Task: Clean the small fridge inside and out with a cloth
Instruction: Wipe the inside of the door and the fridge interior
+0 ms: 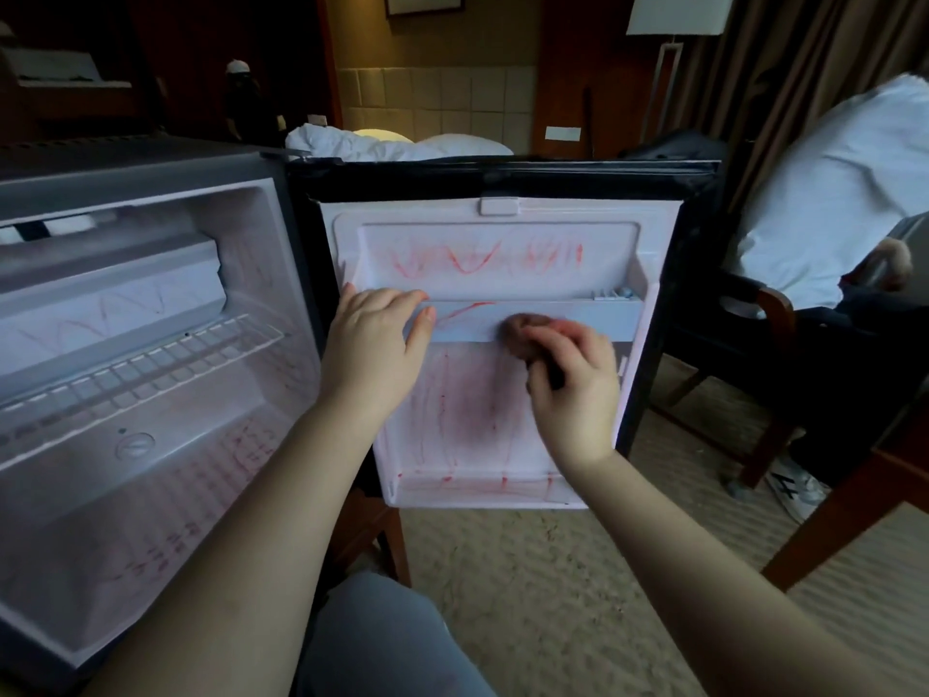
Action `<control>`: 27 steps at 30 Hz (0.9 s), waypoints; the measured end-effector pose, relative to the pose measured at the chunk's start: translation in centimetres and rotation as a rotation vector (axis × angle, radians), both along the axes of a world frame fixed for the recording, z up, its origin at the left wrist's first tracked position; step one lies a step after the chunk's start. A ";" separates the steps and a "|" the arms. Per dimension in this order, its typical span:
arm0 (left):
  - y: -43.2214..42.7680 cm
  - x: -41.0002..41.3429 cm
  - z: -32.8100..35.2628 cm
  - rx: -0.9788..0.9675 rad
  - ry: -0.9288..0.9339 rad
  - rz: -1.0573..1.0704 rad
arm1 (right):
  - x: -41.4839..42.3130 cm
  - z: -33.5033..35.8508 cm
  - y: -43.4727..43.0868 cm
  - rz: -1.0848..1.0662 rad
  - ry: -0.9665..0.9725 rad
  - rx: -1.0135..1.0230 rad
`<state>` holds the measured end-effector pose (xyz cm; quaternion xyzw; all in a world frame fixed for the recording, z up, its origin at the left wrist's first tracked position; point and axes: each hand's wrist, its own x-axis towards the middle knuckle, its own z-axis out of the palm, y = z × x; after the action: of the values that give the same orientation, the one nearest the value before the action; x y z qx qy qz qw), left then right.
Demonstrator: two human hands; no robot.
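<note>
Presently, the left hand (374, 339) grips the left end of the white plastic door shelf rail (613, 316), steadying the open door (452, 425). The right hand (573, 389) clutches a wadded brown cloth (520, 334), pressed against that rail's front. Red scribbled marks (482, 256) cover the door's liner on the small black fridge (151, 163). Risk: hard scrubbing may smear pigment wider or unseat the rail.

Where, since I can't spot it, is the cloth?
Head view, centre: the cloth is bunched in the right hand, against the door shelf, right of the left hand.
</note>
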<state>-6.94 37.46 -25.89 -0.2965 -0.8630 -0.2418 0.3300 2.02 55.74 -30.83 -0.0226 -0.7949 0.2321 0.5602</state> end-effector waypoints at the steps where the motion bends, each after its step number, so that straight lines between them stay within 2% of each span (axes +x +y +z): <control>1: 0.0 0.0 0.0 -0.003 0.006 0.001 | -0.3 -0.7 -0.4 0.042 -0.074 0.054; 4: -0.2 0.0 -0.2 0.000 0.023 -0.006 | 0.3 -1.5 0.3 0.017 -0.164 -0.016; 6: -0.6 0.2 -0.2 0.009 0.036 -0.011 | 2.0 -1.2 1.3 -0.030 -0.112 -0.047; 10: -1.5 0.6 -0.2 0.015 0.047 -0.010 | 5.2 0.7 1.5 0.000 0.023 0.128; 14: -2.4 0.9 0.1 -0.003 0.049 -0.012 | 6.1 2.1 1.2 -0.100 0.129 0.154; 21: -2.0 1.4 0.8 -0.072 -0.034 0.024 | 1.4 1.9 -3.5 -0.001 -0.101 0.245; 27: -1.9 1.4 1.1 -0.121 -0.020 0.039 | 0.4 4.1 -4.2 -0.088 -0.070 0.294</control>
<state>-5.50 35.58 -24.82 -0.2965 -0.8850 -0.1857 0.3073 2.39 51.57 -26.68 0.0169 -0.8375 0.0874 0.5391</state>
